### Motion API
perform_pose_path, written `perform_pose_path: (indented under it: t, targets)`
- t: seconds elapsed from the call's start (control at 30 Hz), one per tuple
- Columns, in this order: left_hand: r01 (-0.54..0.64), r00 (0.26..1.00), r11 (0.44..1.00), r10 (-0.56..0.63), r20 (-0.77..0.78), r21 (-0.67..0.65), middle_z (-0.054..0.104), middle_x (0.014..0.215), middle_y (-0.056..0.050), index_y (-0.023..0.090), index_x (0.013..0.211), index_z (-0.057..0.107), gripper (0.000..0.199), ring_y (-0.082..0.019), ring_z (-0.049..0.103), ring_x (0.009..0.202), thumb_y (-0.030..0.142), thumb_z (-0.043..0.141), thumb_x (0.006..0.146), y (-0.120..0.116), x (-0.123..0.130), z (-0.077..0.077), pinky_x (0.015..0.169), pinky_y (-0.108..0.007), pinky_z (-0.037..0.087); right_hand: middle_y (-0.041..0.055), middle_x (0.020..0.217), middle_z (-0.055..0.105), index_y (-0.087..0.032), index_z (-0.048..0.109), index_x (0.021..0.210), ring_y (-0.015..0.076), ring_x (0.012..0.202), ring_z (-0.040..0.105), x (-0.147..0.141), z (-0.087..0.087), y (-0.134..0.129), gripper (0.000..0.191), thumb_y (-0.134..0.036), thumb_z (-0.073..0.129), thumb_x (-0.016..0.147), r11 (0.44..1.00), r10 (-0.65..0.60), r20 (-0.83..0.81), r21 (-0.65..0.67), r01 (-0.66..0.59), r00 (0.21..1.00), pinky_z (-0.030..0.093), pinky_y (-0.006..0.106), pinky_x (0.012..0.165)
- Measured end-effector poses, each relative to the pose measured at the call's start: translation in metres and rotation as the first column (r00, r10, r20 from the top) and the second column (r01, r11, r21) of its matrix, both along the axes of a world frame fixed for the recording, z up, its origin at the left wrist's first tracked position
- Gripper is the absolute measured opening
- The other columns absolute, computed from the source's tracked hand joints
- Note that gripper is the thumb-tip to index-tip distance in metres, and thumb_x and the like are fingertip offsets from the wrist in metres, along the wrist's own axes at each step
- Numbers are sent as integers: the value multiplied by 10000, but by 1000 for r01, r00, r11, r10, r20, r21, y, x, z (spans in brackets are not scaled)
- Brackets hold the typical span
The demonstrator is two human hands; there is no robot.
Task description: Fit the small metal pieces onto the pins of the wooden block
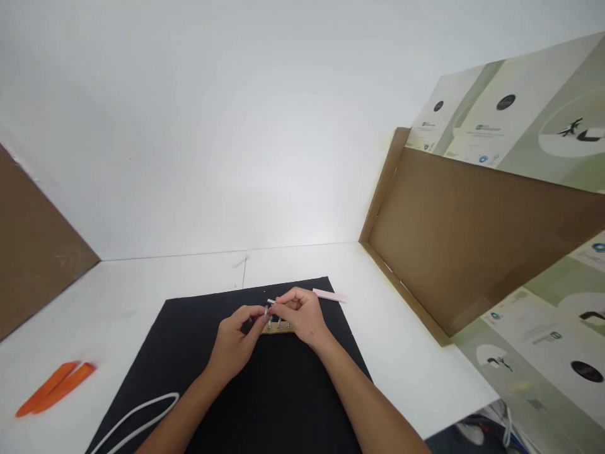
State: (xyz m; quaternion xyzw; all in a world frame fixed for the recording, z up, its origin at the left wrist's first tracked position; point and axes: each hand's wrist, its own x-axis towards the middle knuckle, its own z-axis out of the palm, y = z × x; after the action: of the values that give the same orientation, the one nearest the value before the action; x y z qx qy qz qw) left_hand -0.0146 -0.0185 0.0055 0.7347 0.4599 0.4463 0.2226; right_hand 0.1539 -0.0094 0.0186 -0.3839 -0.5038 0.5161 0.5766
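right hand (301, 314): fingers grasping thin white tip (271, 302) | left hand (230, 343): fingers curled, grip unclear, by tan cardboard strip (278, 328) | risk: weak pinch could drop tip

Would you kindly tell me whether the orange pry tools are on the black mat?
Off it: the orange pry tools lie on the white tabletop, left of the black mat's edge.

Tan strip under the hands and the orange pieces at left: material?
The tan strip looks like matte cardboard or thin wood; its dull, fibrous-looking face can't settle which at this size. Its small posts shine like metal. The orange pieces look like moulded plastic, going by their even, opaque colour and smooth surface.
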Motion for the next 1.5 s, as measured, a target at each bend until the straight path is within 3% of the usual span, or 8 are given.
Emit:
perform_pose_path:
  t: [0.13,0.3,0.5,0.63,0.9,1.0,1.27,1.5]
  targets:
    - [-22,999,1000,22,26,0,727,837,-29,194,903,703,251,-165,647,738,388,545,885,1,-1,2,683,-267,514,45,733,730,-178,708,686,222,759,698,2,7,-5,197,-340,816,661,994,14,127,107,-27,992,556,425,800]
    - [-36,999,999,35,30,25,719,811,-20,194,893,696,227,-160,648,712,371,556,872,1,-2,2,666,-263,511,53,825,741,-191,727,697,240,829,696,3,15,-12,154,-313,812,657,986,109,145,113,-126,983,549,409,794]
    - [-6,1000,1000,6,4,13,718,843,-28,201,907,697,235,-165,639,755,373,537,899,0,-1,2,699,-269,500,49,723,730,-174,719,704,220,750,694,0,2,-3,159,-300,811,674,994,-32,105,103,21,994,549,408,778]
    - [16,1000,1000,-16,5,7,711,823,-14,207,899,705,226,-156,643,741,367,545,901,-2,1,2,684,-254,495,51,679,728,-155,701,730,207,643,693,-1,-3,0,247,-356,827,659,1000,-24,7,1,24,1000,564,388,670]
    - [-33,998,999,32,52,3,722,841,-25,193,903,698,228,-164,642,744,370,555,885,1,-2,-1,691,-262,502,64,773,748,-169,728,686,244,834,709,5,7,-6,191,-319,836,640,990,75,103,112,-86,992,538,457,878]
    - [-52,997,999,52,55,-6,720,828,-21,192,909,698,221,-162,636,723,363,562,875,3,-4,-3,674,-261,499,73,844,752,-179,735,682,256,870,707,4,11,-8,189,-320,843,618,978,152,104,125,-164,983,560,425,834]
    - [7,999,1000,-6,45,-19,715,848,-19,203,911,695,209,-158,617,744,363,561,892,-1,1,0,695,-265,476,66,708,744,-165,682,703,247,707,725,3,3,-1,247,-349,837,645,1000,23,-12,-3,-23,1000,576,441,743]
    - [-21,998,1000,22,64,-19,705,821,-17,193,906,692,201,-155,610,720,343,560,885,1,-2,-3,678,-259,474,43,739,742,-187,710,651,229,812,719,6,7,-4,126,-240,824,650,978,95,94,176,-111,991,483,468,982]
